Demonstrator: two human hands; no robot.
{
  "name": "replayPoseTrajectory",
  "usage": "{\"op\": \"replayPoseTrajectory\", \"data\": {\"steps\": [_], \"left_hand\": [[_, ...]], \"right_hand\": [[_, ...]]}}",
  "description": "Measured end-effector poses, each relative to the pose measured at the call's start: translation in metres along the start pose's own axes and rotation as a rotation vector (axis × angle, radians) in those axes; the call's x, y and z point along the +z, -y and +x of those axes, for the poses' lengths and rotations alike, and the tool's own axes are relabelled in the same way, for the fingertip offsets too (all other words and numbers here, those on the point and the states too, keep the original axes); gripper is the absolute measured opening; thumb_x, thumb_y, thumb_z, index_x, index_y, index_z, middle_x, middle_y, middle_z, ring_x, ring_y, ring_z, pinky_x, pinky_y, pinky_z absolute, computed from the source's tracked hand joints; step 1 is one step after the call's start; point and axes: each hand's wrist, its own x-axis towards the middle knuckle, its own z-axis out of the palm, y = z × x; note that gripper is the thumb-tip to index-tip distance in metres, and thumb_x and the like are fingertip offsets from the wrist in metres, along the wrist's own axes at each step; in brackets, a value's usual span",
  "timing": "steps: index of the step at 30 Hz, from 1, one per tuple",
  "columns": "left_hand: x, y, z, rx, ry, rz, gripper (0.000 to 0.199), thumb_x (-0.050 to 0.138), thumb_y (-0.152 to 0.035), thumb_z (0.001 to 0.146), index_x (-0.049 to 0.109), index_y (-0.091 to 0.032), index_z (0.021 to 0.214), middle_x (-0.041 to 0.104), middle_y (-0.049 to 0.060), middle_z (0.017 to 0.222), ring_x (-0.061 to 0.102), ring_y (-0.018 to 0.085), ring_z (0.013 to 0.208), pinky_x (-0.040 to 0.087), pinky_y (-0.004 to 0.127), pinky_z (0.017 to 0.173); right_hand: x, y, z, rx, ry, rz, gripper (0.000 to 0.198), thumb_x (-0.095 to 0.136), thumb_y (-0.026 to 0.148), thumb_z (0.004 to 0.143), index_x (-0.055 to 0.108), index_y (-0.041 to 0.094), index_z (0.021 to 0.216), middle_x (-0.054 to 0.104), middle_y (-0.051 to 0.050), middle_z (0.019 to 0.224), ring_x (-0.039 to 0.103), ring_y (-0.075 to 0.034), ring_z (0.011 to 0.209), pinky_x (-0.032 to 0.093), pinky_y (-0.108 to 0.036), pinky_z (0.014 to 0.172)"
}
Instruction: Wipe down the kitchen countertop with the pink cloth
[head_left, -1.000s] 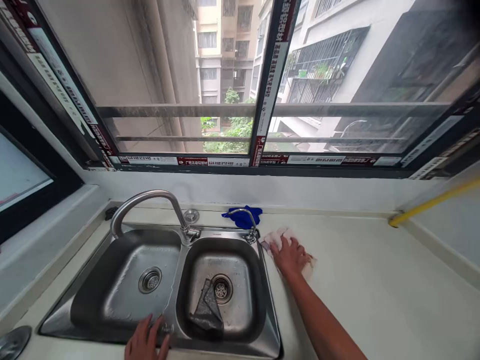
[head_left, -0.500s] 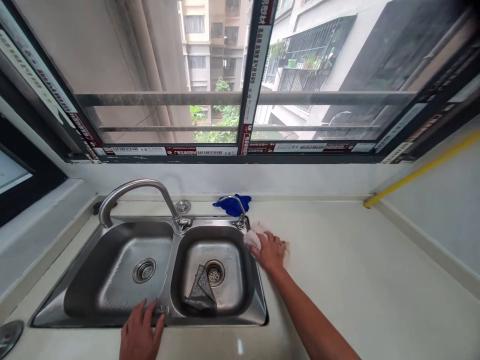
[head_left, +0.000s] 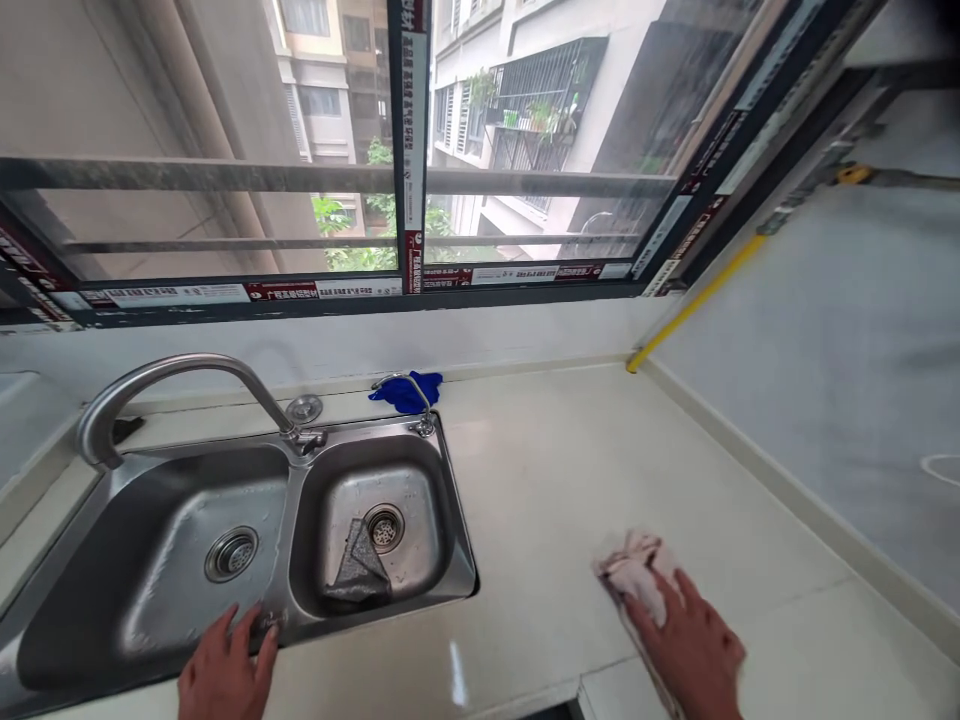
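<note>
My right hand (head_left: 690, 640) presses a crumpled pale pink cloth (head_left: 637, 572) against the cream countertop (head_left: 555, 470), to the right of the sink. Part of the cloth is hidden under the fingers. With fingers apart and nothing held, my left hand (head_left: 225, 668) rests at the front rim of the stainless steel double sink (head_left: 330, 622). In the right basin, a folded grey mesh-like piece (head_left: 360, 570) lies beside the drain (head_left: 384, 528). The left basin has its own drain strainer (head_left: 232, 553).
A large curved faucet (head_left: 187, 365) arches over the left basin. Behind the right basin stands a small thin tap (head_left: 421, 395), with a blue cloth (head_left: 409, 392) next to it. A yellow pipe (head_left: 697, 300) runs along the right wall, and a window spans the back.
My right hand has moved the pink cloth from the sink's right edge to the right and nearer across the countertop. The view has turned right. My left hand stays at the sink's front rim.
</note>
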Motion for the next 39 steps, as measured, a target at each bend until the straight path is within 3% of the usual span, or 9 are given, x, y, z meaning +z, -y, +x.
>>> {"op": "replayPoseTrajectory", "data": {"steps": [3, 7, 12, 17, 20, 23, 29, 35, 39], "left_hand": [[-0.006, -0.005, 0.003, -0.024, 0.028, 0.006, 0.066, 0.018, -0.054, 0.095, 0.064, -0.014, 0.119, 0.057, 0.019, 0.132, 0.049, 0.034, 0.127, 0.041, 0.049, 0.098], [-0.011, -0.011, 0.005, -0.038, 0.053, 0.009, 0.067, 0.016, -0.053, 0.095, 0.063, -0.013, 0.121, 0.056, 0.02, 0.133, 0.049, 0.034, 0.126, 0.041, 0.049, 0.097], [-0.012, -0.011, 0.006, -0.029, 0.061, 0.018, 0.068, 0.015, -0.054, 0.094, 0.061, -0.013, 0.123, 0.056, 0.02, 0.134, 0.05, 0.034, 0.127, 0.041, 0.049, 0.099], [-0.014, -0.01, 0.006, -0.023, 0.055, -0.01, 0.072, 0.013, -0.055, 0.094, 0.062, -0.011, 0.122, 0.058, 0.02, 0.131, 0.051, 0.035, 0.126, 0.042, 0.05, 0.099], [-0.014, -0.009, 0.006, -0.015, 0.049, -0.018, 0.07, 0.015, -0.055, 0.094, 0.063, -0.01, 0.121, 0.059, 0.021, 0.129, 0.053, 0.035, 0.122, 0.043, 0.05, 0.097], [-0.014, -0.008, 0.005, -0.002, 0.022, -0.02, 0.07, 0.016, -0.054, 0.094, 0.063, -0.009, 0.12, 0.059, 0.022, 0.129, 0.053, 0.036, 0.121, 0.044, 0.05, 0.095], [-0.008, -0.005, 0.002, -0.022, 0.027, -0.013, 0.07, 0.017, -0.054, 0.093, 0.064, -0.011, 0.12, 0.06, 0.02, 0.127, 0.052, 0.035, 0.122, 0.042, 0.049, 0.097], [-0.004, -0.002, 0.002, -0.018, 0.059, -0.006, 0.063, 0.021, -0.052, 0.092, 0.065, -0.015, 0.118, 0.06, 0.018, 0.13, 0.051, 0.032, 0.124, 0.041, 0.047, 0.097], [-0.007, -0.005, 0.001, -0.036, 0.065, -0.013, 0.064, 0.021, -0.052, 0.091, 0.066, -0.015, 0.116, 0.061, 0.018, 0.128, 0.054, 0.032, 0.121, 0.041, 0.047, 0.097]], "right_hand": [[-0.009, -0.005, 0.041, 0.354, 0.031, -0.015, 0.076, 0.03, 0.071, 0.088, 0.054, 0.02, 0.139, 0.037, -0.018, 0.151, 0.035, -0.045, 0.131, 0.028, -0.067, 0.102], [-0.018, 0.058, 0.095, 0.576, 0.037, 0.02, 0.067, 0.03, 0.061, 0.094, 0.057, 0.015, 0.135, 0.034, -0.024, 0.15, 0.035, -0.052, 0.127, 0.027, -0.075, 0.095], [-0.001, 0.165, 0.123, 0.205, 0.088, 0.087, 0.054, 0.042, 0.05, 0.097, 0.053, 0.02, 0.141, 0.036, -0.015, 0.154, 0.035, -0.041, 0.133, 0.026, -0.061, 0.106], [0.0, 0.24, 0.075, -0.282, 0.162, 0.178, 0.044, 0.057, 0.042, 0.095, 0.057, 0.029, 0.136, 0.039, -0.002, 0.155, 0.029, -0.032, 0.139, 0.019, -0.05, 0.115], [-0.011, 0.237, 0.025, -0.508, 0.188, 0.225, 0.042, 0.063, 0.039, 0.09, 0.059, 0.033, 0.132, 0.042, 0.002, 0.153, 0.032, -0.028, 0.138, 0.019, -0.046, 0.116], [-0.017, 0.195, -0.012, -0.639, 0.161, 0.27, 0.044, 0.067, 0.038, 0.086, 0.059, 0.03, 0.129, 0.046, -0.001, 0.149, 0.036, -0.029, 0.134, 0.023, -0.047, 0.113], [-0.012, 0.125, 0.015, -0.305, 0.081, 0.081, 0.037, 0.059, 0.03, 0.085, 0.065, 0.017, 0.118, 0.053, -0.013, 0.139, 0.04, -0.034, 0.13, 0.032, -0.048, 0.105], [-0.005, 0.179, 0.08, -0.253, 0.17, 0.045, 0.045, 0.051, 0.036, 0.092, 0.057, 0.031, 0.137, 0.042, -0.009, 0.149, 0.039, -0.033, 0.132, 0.034, -0.054, 0.103], [0.003, 0.199, 0.075, -0.313, 0.116, 0.073, 0.037, 0.048, 0.044, 0.096, 0.065, 0.031, 0.126, 0.043, -0.01, 0.148, 0.039, -0.035, 0.132, 0.032, -0.057, 0.102]]}}
